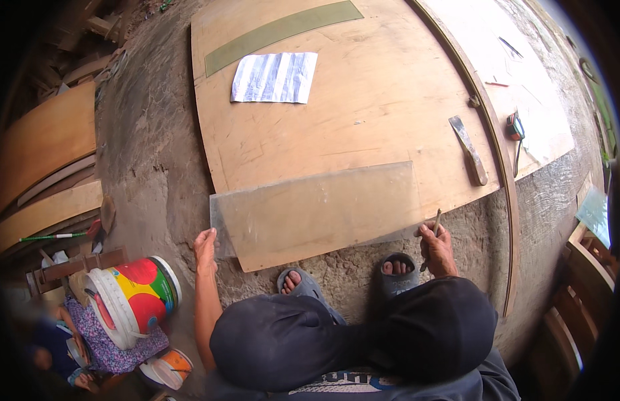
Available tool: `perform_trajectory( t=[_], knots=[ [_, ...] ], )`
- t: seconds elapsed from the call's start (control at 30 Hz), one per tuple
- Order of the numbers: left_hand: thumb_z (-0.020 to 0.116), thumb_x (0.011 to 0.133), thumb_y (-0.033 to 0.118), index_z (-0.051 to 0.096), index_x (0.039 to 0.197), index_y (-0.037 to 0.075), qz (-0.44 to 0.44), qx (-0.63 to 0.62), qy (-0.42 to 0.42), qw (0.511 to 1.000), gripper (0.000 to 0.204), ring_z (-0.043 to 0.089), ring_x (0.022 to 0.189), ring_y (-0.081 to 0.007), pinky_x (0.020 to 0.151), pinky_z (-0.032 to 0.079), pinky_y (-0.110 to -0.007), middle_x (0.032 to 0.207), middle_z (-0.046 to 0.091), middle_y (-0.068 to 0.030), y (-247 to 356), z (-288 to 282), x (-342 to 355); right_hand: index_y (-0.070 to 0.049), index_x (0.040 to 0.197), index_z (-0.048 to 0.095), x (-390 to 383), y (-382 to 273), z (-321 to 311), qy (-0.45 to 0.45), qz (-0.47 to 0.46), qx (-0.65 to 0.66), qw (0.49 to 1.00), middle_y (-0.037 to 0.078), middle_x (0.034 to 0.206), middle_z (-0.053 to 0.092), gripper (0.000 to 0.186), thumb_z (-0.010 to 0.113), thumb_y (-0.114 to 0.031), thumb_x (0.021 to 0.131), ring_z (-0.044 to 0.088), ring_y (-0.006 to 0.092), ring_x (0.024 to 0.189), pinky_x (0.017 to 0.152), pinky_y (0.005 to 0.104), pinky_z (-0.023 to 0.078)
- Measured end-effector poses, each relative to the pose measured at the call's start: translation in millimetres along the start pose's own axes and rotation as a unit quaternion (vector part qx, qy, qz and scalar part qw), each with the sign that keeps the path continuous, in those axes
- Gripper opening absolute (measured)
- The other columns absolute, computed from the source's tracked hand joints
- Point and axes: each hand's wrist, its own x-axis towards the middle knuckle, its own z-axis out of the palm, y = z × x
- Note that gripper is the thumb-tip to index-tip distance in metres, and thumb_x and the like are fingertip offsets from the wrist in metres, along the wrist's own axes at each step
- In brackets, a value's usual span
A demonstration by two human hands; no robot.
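Observation:
A clear, dusty glass pane (pixel 316 207) lies along the near edge of the plywood sheet (pixel 363 120), overhanging it at the left and front. At the pane's left edge, my left hand (pixel 204 250) is closed, with its fingertips on the glass. My right hand (pixel 439 250) is by the near right corner, wrapped round a slim dark pencil-like tool (pixel 437 218). The tool points up and away from me; whether it is a glass cutter cannot be made out. Its lower end sticks out below my fingers.
Striped paper (pixel 274 78) and a greenish glass strip (pixel 283 35) lie farther back. At the right are a scraper (pixel 469 152), a long wooden strip (pixel 487 120) and a tape measure (pixel 515 125). A colourful bucket (pixel 137 297) and another person (pixel 59 347) are at lower left.

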Motion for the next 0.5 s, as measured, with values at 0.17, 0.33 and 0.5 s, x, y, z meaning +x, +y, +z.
perform_trajectory(
  t=[0.17,0.33,0.5],
  knots=[
    [0.068,0.099,0.026,0.066,0.104,0.009,-0.048,-0.140,-0.004,0.989,0.018,0.059,0.074,-0.0137,0.067,0.049,-0.029,0.086,0.065,-0.0007,-2.2,-0.1,-27.4,-0.004,0.101,0.061,-7.5,-12.6,-13.5,-0.021,-0.022,-0.002,1.000,-0.002,0.068,0.056,0.019,0.069,-0.021,0.100,0.038,0.0030,0.046,0.041,0.0222,0.027],
    [0.068,0.098,0.025,0.066,0.104,0.008,-0.027,-0.130,0.017,0.991,0.018,0.058,0.067,-0.0130,0.062,0.047,-0.027,0.084,0.066,-0.0013,5.0,17.6,-27.5,-0.005,0.100,0.061,-11.0,7.3,-31.3,-0.027,-0.031,-0.020,0.999,-0.003,0.066,0.054,0.022,0.071,-0.025,0.098,0.039,0.0042,0.045,0.041,0.0235,0.027],
    [0.065,0.097,0.022,0.069,0.097,0.007,0.062,-0.122,-0.012,0.991,0.015,0.056,0.068,-0.0097,0.061,0.045,-0.027,0.082,0.065,0.0017,30.1,47.1,3.7,-0.009,0.100,0.058,-9.0,41.7,-49.5,-0.030,-0.039,0.001,0.999,-0.003,0.064,0.051,0.019,0.070,-0.023,0.098,0.040,0.0071,0.045,0.041,0.0246,0.029]
  ],
)
